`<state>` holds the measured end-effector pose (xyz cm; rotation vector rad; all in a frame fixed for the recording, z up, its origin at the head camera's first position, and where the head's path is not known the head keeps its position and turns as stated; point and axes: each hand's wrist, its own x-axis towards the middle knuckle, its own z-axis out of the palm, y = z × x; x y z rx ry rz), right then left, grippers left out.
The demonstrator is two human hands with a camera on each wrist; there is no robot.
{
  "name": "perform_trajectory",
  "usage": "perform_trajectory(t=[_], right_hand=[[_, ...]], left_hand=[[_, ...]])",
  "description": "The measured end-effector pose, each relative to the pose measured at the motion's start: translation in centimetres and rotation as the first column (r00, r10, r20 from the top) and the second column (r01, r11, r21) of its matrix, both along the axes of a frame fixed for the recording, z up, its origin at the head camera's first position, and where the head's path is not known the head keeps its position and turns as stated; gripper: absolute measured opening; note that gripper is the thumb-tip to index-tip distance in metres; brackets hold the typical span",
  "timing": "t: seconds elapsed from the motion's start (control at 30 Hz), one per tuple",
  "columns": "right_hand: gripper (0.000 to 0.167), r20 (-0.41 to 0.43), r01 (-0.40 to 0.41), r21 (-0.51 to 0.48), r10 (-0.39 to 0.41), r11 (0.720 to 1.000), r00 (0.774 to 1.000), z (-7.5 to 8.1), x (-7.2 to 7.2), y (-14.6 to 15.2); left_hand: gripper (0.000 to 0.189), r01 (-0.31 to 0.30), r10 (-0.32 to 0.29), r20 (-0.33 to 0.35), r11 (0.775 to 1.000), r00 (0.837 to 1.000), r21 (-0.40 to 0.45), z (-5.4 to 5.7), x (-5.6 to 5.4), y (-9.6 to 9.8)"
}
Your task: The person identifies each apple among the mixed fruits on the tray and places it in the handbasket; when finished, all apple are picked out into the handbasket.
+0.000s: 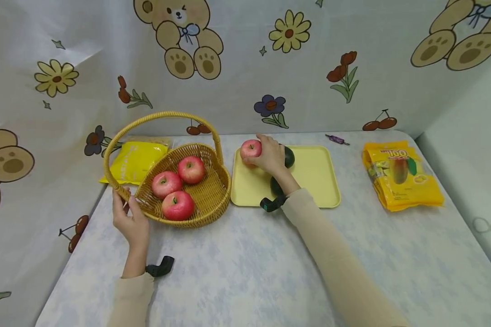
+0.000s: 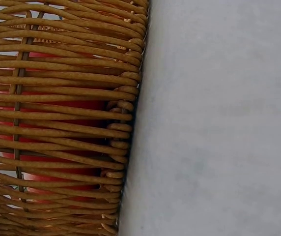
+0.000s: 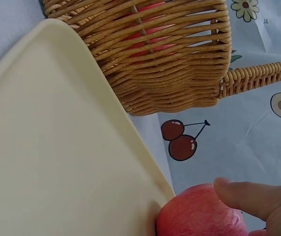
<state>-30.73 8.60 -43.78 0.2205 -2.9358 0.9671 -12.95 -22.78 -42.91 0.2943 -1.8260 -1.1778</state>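
Observation:
A wicker basket (image 1: 206, 218) with a tall arched handle (image 1: 157, 117) stands on the left and holds three red apples (image 1: 177, 205). My left hand (image 1: 134, 225) grips it at the left rim, where the handle joins. In the left wrist view, red apple skin shows through the wicker wall (image 2: 71, 93). At the far left corner of a pale yellow tray (image 1: 311, 181), my right hand (image 1: 272, 156) holds another red apple (image 1: 250, 149) between thumb and fingers. Two dark green, rounded things (image 1: 288, 157) lie in the tray, partly hidden by that hand and wrist.
Behind the basket lies a yellow packet (image 1: 137, 159). Another yellow bag (image 1: 403, 177), with a mango picture, lies at the right. A small purple wrapped candy (image 1: 337, 139) is near the table's back edge. A printed cloth (image 1: 237, 54) hangs behind the table.

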Motion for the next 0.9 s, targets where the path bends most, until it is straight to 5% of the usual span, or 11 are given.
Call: perform_trajectory(t=[0.4, 0.73, 0.9], right_hand=[[0.089, 0.006, -0.013, 0.105, 0.013, 0.994, 1.000, -0.2, -0.4, -0.2], [0.084, -0.025, -0.005, 0.072, 0.007, 0.997, 1.000, -0.1, -0.3, -0.4], [0.083, -0.042, -0.002, 0.071, 0.005, 0.997, 0.999, -0.2, -0.1, -0.3]], left_hand=[[0.041, -0.003, 0.002, 0.022, 1.000, 1.000, 0.030, -0.1, 0.0, -0.1], [0.041, -0.006, 0.006, 0.007, 1.000, 1.000, 0.022, 0.2, 0.0, -0.1], [0.042, -0.015, 0.014, 0.029, 1.000, 0.999, 0.013, -0.8, -0.4, -0.9]])
